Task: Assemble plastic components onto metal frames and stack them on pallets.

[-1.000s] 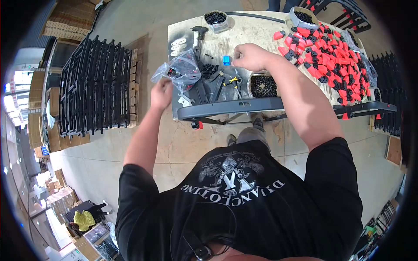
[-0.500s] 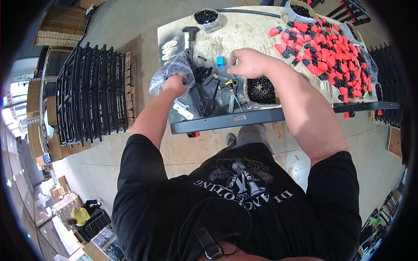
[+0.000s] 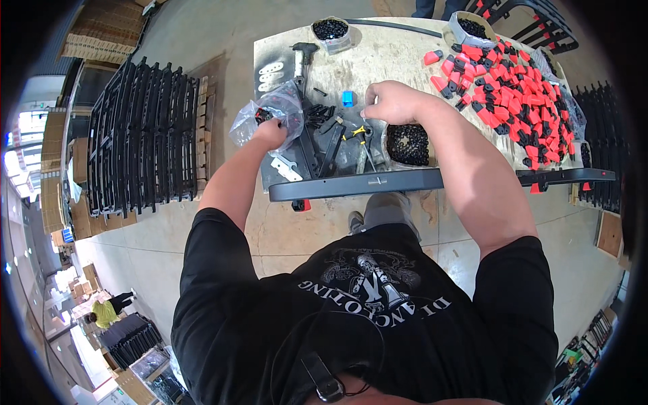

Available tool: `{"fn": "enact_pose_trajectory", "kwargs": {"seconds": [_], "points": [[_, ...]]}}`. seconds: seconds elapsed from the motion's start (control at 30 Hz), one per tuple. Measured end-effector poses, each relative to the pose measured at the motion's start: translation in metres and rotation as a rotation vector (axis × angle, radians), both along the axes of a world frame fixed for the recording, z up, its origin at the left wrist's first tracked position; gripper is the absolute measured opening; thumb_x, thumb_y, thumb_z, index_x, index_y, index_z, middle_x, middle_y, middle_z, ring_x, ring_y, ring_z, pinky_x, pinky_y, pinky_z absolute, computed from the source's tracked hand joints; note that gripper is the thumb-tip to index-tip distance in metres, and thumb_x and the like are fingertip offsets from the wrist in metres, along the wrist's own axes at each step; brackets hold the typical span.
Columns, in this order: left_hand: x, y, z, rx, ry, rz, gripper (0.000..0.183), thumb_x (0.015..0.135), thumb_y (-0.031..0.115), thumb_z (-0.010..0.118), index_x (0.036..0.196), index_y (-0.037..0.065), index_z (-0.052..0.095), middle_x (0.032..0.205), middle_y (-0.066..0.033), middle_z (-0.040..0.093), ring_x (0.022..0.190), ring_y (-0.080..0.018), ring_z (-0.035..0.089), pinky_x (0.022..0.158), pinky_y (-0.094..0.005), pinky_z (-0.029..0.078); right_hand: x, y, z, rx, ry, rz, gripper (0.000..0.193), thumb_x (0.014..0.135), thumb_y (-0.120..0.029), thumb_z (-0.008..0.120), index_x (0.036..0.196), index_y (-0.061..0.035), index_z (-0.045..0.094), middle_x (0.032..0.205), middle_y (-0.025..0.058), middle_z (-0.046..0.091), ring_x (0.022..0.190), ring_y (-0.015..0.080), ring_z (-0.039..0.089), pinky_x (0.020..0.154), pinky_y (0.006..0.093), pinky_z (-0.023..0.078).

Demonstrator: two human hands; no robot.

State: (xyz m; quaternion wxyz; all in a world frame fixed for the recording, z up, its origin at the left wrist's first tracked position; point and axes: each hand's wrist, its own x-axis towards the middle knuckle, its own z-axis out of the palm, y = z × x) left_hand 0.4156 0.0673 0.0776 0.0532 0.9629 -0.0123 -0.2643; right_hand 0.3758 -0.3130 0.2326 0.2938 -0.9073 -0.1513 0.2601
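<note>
My left hand (image 3: 271,133) is at the mouth of a clear plastic bag (image 3: 289,104), its fingers curled and partly hidden; what they hold, I cannot make out. A few small red and dark pieces show inside the bag. Over the table's middle, my right hand (image 3: 395,101) has its thumb and forefinger brought together in a pinch; anything between them is too small to name. Just left of its fingertips stands a small blue block (image 3: 347,99). Yellow-and-black pliers (image 3: 356,133) lie below it. Along the near table edge runs a long black bar (image 3: 358,184), passing under my right forearm.
A tub of small black parts (image 3: 407,144) sits near my right wrist, with another tub (image 3: 331,32) at the far edge. Red-and-black caps (image 3: 503,94) are heaped on the right. A hammer (image 3: 304,57) and white plates (image 3: 271,75) lie left. Black frames (image 3: 145,131) are stacked beyond the table.
My left hand has drawn slightly back out of the bag, and more of its fingers show. My right hand keeps its pinch above the table. The whole view has shifted a little.
</note>
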Motion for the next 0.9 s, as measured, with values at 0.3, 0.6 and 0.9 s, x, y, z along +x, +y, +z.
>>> {"fn": "enact_pose_trajectory", "kwargs": {"seconds": [0.3, 0.6, 0.9], "points": [[-0.035, -0.023, 0.012, -0.063, -0.183, -0.025, 0.068, 0.079, 0.036, 0.076, 0.139, 0.012, 0.054, 0.115, -0.0217, 0.069, 0.108, -0.0388, 0.067, 0.096, -0.0463, 0.053, -0.002, -0.007, -0.005, -0.006, 0.012, 0.006, 0.041, 0.084, -0.037, 0.073, 0.107, -0.0026, 0.07, 0.103, 0.0225, 0.071, 0.1, 0.0366, 0.067, 0.089, 0.0416, 0.051], [-0.055, -0.011, 0.001, -0.282, -0.269, 0.109, 0.034, 0.082, 0.026, 0.072, 0.11, 0.006, 0.07, 0.104, -0.02, 0.072, 0.1, -0.0376, 0.069, 0.087, -0.0446, 0.055, 0.001, -0.005, -0.008, 0.016, 0.008, 0.006, 0.042, 0.084, -0.037, 0.074, 0.107, -0.0021, 0.069, 0.102, 0.0227, 0.071, 0.099, 0.0362, 0.067, 0.089, 0.0416, 0.051], [-0.093, -0.012, 0.106, -0.605, -0.655, 0.224, 0.02, 0.083, 0.013, 0.07, 0.098, 0.002, 0.066, 0.085, -0.0092, 0.071, 0.078, -0.0186, 0.069, 0.075, -0.0325, 0.054, 0.002, -0.008, -0.004, -0.012, -0.017, 0.006, 0.052, 0.08, -0.039, 0.076, 0.114, 0.0011, 0.069, 0.11, 0.0224, 0.071, 0.104, 0.0343, 0.068, 0.092, 0.0392, 0.052]]}}
